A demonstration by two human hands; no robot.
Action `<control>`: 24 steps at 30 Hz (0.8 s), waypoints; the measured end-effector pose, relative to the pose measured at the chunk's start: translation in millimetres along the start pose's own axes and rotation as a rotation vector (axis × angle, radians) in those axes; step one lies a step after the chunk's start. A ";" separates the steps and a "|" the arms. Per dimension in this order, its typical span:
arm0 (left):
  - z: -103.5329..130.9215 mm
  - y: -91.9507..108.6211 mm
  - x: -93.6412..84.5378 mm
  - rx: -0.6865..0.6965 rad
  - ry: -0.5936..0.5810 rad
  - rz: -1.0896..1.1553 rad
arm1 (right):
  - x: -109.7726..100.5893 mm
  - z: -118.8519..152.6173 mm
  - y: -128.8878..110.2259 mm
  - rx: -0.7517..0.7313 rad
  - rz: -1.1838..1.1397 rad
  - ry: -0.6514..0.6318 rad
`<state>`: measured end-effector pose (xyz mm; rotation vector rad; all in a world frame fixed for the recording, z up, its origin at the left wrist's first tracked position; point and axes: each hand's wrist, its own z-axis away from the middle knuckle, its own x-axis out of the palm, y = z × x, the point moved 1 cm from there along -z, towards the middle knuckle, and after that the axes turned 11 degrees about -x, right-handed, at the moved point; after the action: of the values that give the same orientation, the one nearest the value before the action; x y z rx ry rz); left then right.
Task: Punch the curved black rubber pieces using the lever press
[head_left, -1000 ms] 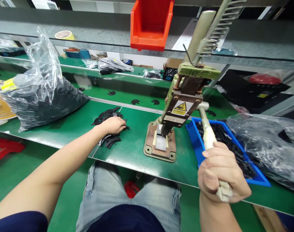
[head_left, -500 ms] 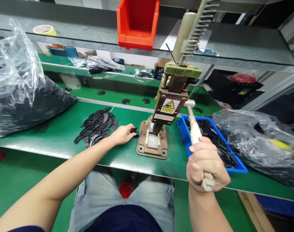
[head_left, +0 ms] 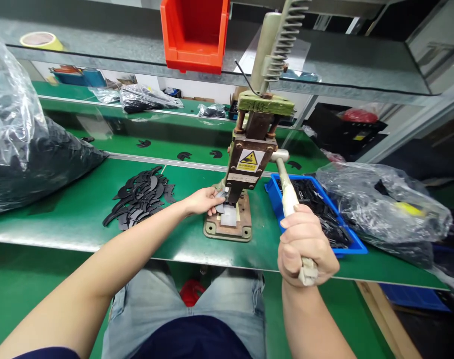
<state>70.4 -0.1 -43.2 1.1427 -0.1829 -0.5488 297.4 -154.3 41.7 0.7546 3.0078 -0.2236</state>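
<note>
A hand press (head_left: 252,159) with a yellow warning label stands on the green bench in front of me. My left hand (head_left: 203,201) pinches a flat dark curved plastic piece (head_left: 221,206) at the left side of the press base, close under the ram. The pale block (head_left: 228,216) on the base lies just beside the piece. My right hand (head_left: 307,245) is wrapped round the taped end of the press lever (head_left: 287,192), which slopes down toward me. Left of the press lies a loose pile of black curved pieces (head_left: 140,194).
A blue tray (head_left: 356,244) of black parts sits right of the press, beside a clear plastic bag (head_left: 383,194). Another full bag (head_left: 36,154) stands at the left. Several black pieces lie on the strip behind. An orange bin (head_left: 195,57) hangs over the shelf edge.
My left hand has moved right, carrying the black piece from beside the base to under the ram. My right hand keeps hold of the lever. The whole view has shifted slightly.
</note>
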 end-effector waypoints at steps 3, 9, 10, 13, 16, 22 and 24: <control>-8.9 5.0 5.1 0.002 -0.075 -0.018 | -0.7 0.4 -0.2 0.005 -0.003 -0.002; -17.0 13.6 2.8 -0.084 -0.130 -0.124 | 0.9 1.9 -1.1 0.023 -0.018 0.019; -18.0 14.3 2.7 -0.114 -0.125 -0.140 | 1.1 1.9 -0.8 0.022 -0.021 0.026; -21.3 14.7 4.2 -0.197 -0.123 -0.157 | 1.0 1.5 0.8 0.004 -0.021 0.021; -22.7 14.2 9.0 -0.227 -0.104 -0.137 | -0.7 0.8 2.7 -0.029 -0.035 0.010; 7.1 7.5 23.0 -0.014 0.144 -0.111 | -0.9 1.3 10.4 -0.074 -0.036 0.046; 30.3 -1.6 22.0 0.154 0.185 -0.121 | 2.5 2.4 16.0 -0.117 -0.041 0.115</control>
<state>76.2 -36.1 -35.0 1.3540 0.0036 -0.5390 302.7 -139.6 37.1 0.7198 3.1127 -0.0042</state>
